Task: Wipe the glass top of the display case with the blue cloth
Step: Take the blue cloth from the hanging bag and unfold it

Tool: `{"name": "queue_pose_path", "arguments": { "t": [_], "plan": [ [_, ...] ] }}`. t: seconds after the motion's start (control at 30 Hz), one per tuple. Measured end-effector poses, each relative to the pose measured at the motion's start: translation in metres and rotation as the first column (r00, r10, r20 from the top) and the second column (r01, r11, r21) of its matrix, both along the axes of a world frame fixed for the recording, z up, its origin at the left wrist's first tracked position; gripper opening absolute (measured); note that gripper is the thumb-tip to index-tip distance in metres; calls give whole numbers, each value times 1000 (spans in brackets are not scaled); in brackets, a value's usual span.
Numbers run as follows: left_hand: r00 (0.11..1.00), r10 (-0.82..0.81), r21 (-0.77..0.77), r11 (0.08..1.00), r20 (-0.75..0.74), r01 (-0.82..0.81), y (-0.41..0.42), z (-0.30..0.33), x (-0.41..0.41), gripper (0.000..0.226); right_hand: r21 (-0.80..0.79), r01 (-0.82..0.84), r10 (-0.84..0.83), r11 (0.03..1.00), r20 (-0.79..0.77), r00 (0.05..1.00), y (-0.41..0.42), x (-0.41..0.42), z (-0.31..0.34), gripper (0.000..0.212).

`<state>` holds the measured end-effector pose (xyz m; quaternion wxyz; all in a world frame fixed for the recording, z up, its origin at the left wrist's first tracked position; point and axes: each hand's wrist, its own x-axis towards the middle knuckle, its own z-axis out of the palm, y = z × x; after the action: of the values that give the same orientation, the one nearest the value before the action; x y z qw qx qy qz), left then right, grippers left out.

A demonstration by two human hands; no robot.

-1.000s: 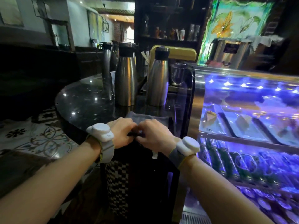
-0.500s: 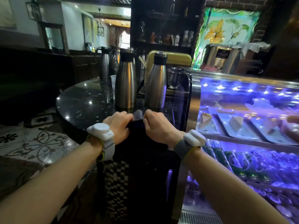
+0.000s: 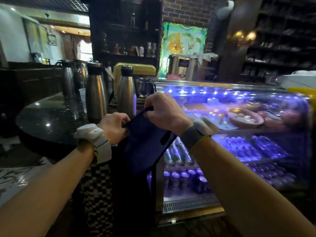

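Observation:
A dark blue cloth (image 3: 145,142) hangs in the air between my two hands, in front of the left end of the display case. My left hand (image 3: 113,126) pinches its lower left edge. My right hand (image 3: 165,111) grips its upper edge, a little higher and further right. The display case (image 3: 239,151) is lit blue-violet, with pastries on its upper shelf and cans below. Its glass top (image 3: 222,85) runs to the right behind my right hand, and the cloth does not touch it.
Several steel thermos jugs (image 3: 96,98) stand on a round black stone counter (image 3: 47,120) to the left. A steel pitcher (image 3: 145,87) sits by the case's left end. A white and yellow object (image 3: 301,82) rests on the glass top at far right. Dark shelves fill the back.
Both hands have lifted the cloth off the dark stand and carried it up and to the right, toward the case. The right hand has risen above the left, and the cloth hangs open.

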<state>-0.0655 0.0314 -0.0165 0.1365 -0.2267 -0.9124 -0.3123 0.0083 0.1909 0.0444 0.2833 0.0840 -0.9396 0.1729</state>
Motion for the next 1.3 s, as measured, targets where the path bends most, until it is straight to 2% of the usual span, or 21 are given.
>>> {"name": "queue_pose_path", "arguments": {
  "t": [0.1, 0.17, 0.23, 0.33, 0.4, 0.47, 0.57, 0.63, 0.7, 0.77, 0.83, 0.9, 1.0, 1.13, 1.23, 1.3],
  "plan": [
    [984, -130, 9, 991, 118, 130, 21, -11, 20, 19, 38, 55, -50, 998, -128, 991, 25, 32, 8, 15],
    [932, -278, 145, 957, 232, 250, 43, -15, 32, 31, 61, 98, -84, 993, -201, 976, 50, 54, 12, 13],
    [824, -441, 317, 887, 356, 337, 61, -21, 40, 34, 70, 123, -105, 990, -227, 968, 70, 69, 12, 11],
    [628, -589, 391, 808, 509, 441, 97, -27, 54, 28, 64, 163, -144, 985, -231, 962, 111, 86, 8, 10],
    [498, -639, 453, 768, 586, 452, 110, -30, 60, 26, 52, 181, -166, 982, -215, 962, 131, 90, 4, 10],
    [441, -675, 518, 737, 591, 433, 138, -34, 64, 29, 63, 205, -189, 977, -198, 962, 160, 95, 0, 11],
    [522, -688, 588, 716, 504, 377, 186, -39, 60, 28, 45, 210, -201, 977, -153, 968, 214, 99, -5, 11],
    [659, -600, 566, 765, 453, 307, 210, -40, 52, 23, 45, 207, -200, 977, -126, 972, 245, 101, -8, 11],
    [798, -482, 512, 818, 362, 262, 236, -39, 46, 18, 34, 183, -180, 982, -76, 981, 284, 101, -14, 12],
    [879, -393, 441, 862, 269, 250, 262, -38, 41, 19, 7, 147, -147, 989, -16, 989, 325, 97, -24, 13],
    [946, -279, 266, 936, 165, 230, 279, -37, 33, 25, -9, 137, -136, 991, 35, 990, 358, 92, -34, 20],
    [980, -186, 162, 972, 78, 172, 291, -34, 24, 31, -48, 128, -125, 991, 76, 989, 385, 83, -43, 31],
    [991, -137, 157, 978, 0, 135, 307, -28, 12, 43, -121, 132, -123, 984, 78, 989, 414, 66, -50, 41],
    [992, -109, 121, 986, -58, 116, 325, -17, -16, 58, -137, 171, -168, 976, 34, 985, 443, 26, -52, 35],
    [992, -75, 144, 986, -98, 89, 343, -10, -50, 54, -140, 201, -206, 970, -21, 978, 463, -18, -51, 26],
    [986, -47, 163, 984, -158, 73, 355, -2, -71, 44, -128, 221, -230, 967, -63, 971, 472, -46, -47, 22]
  ]
}}
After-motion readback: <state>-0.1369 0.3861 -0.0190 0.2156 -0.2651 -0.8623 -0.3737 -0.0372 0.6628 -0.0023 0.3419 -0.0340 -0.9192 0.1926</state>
